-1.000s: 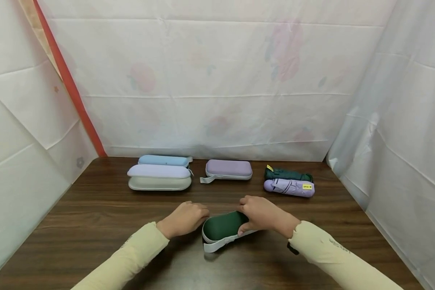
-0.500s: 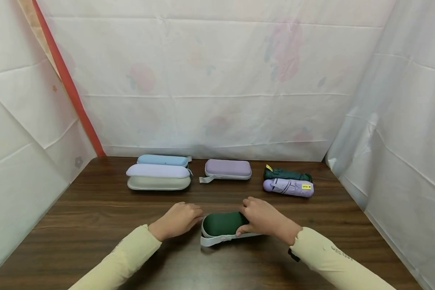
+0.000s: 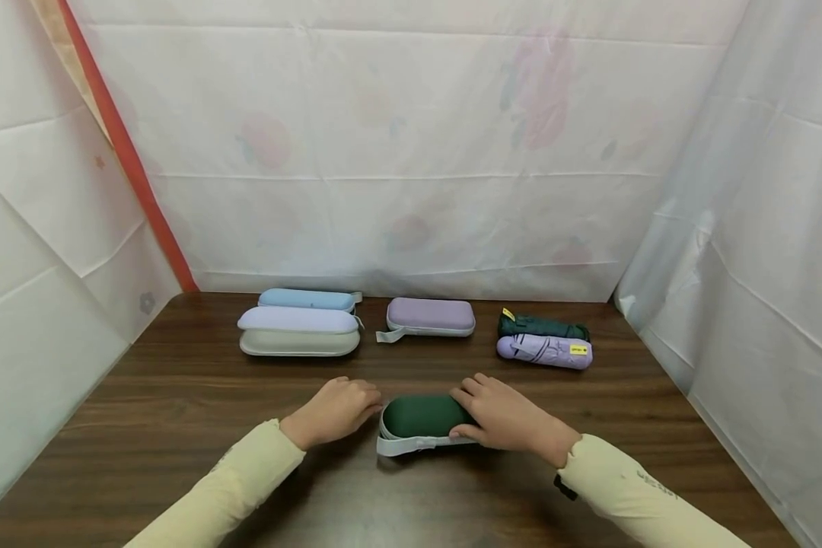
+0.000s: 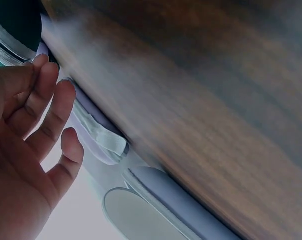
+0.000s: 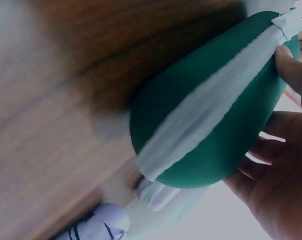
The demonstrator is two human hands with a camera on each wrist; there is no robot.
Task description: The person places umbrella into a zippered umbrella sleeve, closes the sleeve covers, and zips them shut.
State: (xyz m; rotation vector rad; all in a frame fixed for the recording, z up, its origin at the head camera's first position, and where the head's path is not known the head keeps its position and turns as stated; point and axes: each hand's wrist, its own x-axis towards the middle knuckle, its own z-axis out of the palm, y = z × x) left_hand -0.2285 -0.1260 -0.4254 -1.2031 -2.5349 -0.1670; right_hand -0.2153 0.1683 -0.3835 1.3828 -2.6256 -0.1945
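Note:
A dark green zippered case (image 3: 425, 416) with a pale zipper band and a light grey strap lies near the middle of the table. My right hand (image 3: 503, 411) grips its right end, thumb on the near side and fingers on the far side, as the right wrist view also shows. At the case's far left corner, my left hand (image 3: 336, 411) pinches at the zipper pull with thumb and forefinger. The other fingers are loosely bent in the left wrist view. The pull itself is mostly hidden behind the fingertips.
At the back left stand a light blue case (image 3: 307, 299) and a lavender case (image 3: 298, 320) beside a grey-white one (image 3: 298, 342). A purple case (image 3: 430, 314) lies back centre. Folded umbrellas, dark green (image 3: 543, 327) and lilac (image 3: 546, 351), lie back right on the table (image 3: 178, 426).
My left hand has shifted slightly left along the case's far left corner. The case has turned a little straighter, and my right hand still holds its right end.

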